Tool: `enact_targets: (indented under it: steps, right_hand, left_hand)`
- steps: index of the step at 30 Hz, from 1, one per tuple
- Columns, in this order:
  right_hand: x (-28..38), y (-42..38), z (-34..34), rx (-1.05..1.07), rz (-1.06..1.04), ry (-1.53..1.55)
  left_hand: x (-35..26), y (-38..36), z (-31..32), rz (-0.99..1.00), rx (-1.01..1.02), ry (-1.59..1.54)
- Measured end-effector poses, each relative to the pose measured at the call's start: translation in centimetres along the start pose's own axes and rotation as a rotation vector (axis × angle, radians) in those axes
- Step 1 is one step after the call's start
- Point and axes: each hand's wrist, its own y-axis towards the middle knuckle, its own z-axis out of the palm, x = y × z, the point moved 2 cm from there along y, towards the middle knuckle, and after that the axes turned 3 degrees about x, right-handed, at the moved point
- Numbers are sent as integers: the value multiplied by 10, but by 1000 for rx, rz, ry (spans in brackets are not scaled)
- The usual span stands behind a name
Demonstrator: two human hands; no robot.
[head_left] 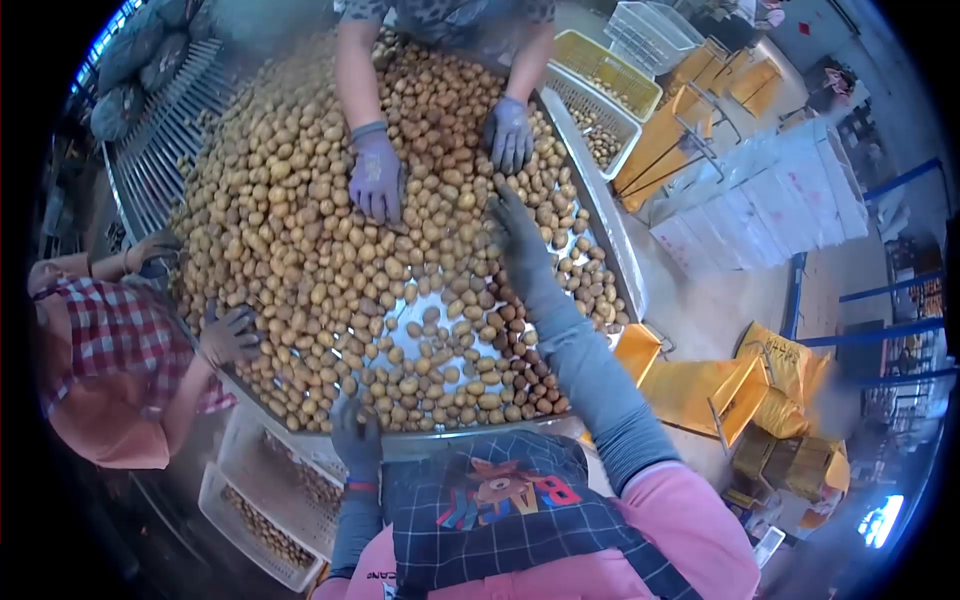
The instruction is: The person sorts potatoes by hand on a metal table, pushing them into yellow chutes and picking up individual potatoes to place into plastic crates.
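Observation:
Small round brown potatoes (290, 190) cover most of a metal sorting table (622, 262), with shiny bare patches near the front. My right hand (515, 235), in a dark glove, reaches far over the pile on the right, fingers extended onto the potatoes, near a co-worker's purple glove. At the table's front edge, my left hand (355, 428), also dark-gloved, rests beside the nearest potatoes; its fingers are apart and nothing shows in them. Darker potatoes (530, 370) lie between my hands, toward the right.
A co-worker across the table has two purple-gloved hands (376, 178) on the pile. Another co-worker in a checked apron (125, 335) works at the left. Crates with potatoes stand at the front left (225, 500) and back right (625, 125). Yellow sacks (690, 390) lie at the right.

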Motion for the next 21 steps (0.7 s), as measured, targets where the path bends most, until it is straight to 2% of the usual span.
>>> enact_targets:
  steps: [1, 2, 3, 5, 6, 7, 9, 14, 17, 19, 21]
  right_hand:
    - [4, 0, 3, 1, -16, -3]
    - [2, -5, 5, -38, 65, 660]
    - [-3, -14, 6, -86, 163, 1319]
    - [-13, -24, 5, -151, 170, 1278]
    - [-16, -29, 5, -108, 168, 1274]
    - [-18, -34, 5, -65, 163, 1268]
    - [-21, -35, 1, -94, 162, 1267]
    - [-18, -37, 1, -108, 162, 1226]
    - [-20, -39, 4, -121, 158, 1221]
    - [-19, -39, 6, -43, 133, 1214]
    - [-15, -41, 10, -121, 189, 1266]
  left_hand:
    - [-3, 1, 3, 36, 27, 134]
    - [-4, -1, 7, 62, 56, 270]
    - [-7, -1, 9, 51, 60, 266]
    - [-9, 0, 5, 35, 30, 191]
    - [-4, -4, 6, -59, 96, 263]
    - [-1, -7, 4, -66, 103, 267]
    - [-1, -4, 8, 14, 62, 326]
    - [-3, -2, 7, 0, 48, 249]
    - [1, -9, 8, -44, 52, 342]
    - [-1, -7, 8, -32, 74, 334]
    - [-5, -4, 4, -24, 66, 282]
